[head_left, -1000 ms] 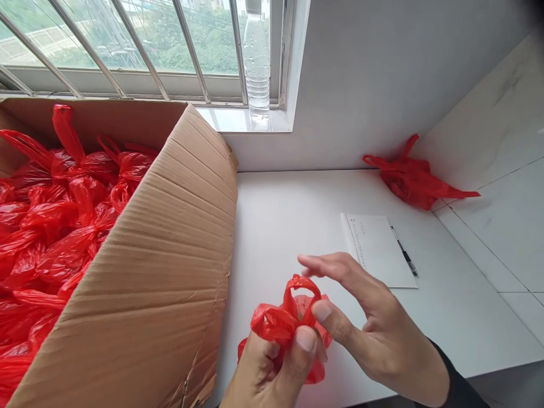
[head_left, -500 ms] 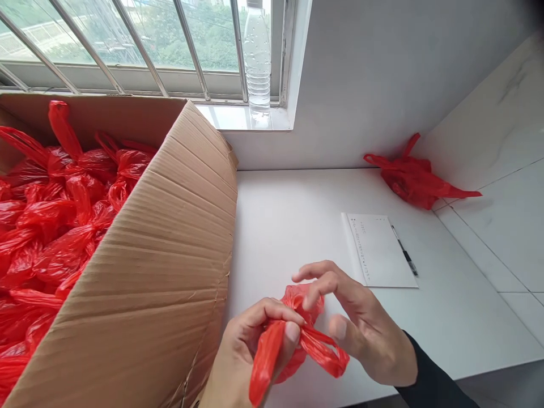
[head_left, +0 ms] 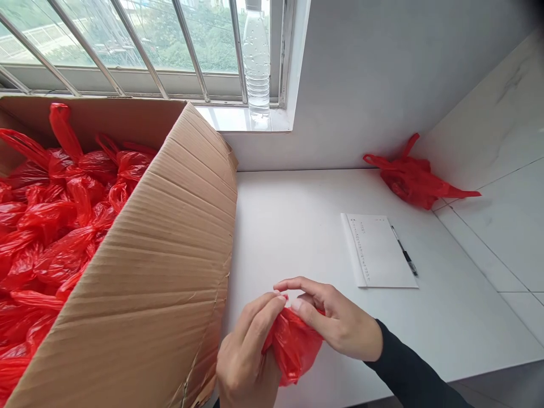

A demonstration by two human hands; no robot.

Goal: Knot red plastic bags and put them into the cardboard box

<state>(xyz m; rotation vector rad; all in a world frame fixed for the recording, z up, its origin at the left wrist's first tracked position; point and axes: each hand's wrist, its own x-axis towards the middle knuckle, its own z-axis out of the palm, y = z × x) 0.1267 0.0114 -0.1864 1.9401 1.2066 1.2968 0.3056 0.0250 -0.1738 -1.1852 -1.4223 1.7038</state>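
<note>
Both hands grip a small red bag just above the white bench, the left hand cradling it underneath while the right hand fingers pinch its top, beside the cardboard box.

bright daylight from window | soft shadows | sharp | edges bowed

Two bare hands in view. Left hand: no glove, no ring, no watch seen; wrist cut off by lower frame edge, sleeve not visible. Right hand: bare, fingers slim, nails short and unpainted. Right sleeve: black, long, plain knit-like fabric, snug cuff ending at wrist; no markings.
</note>
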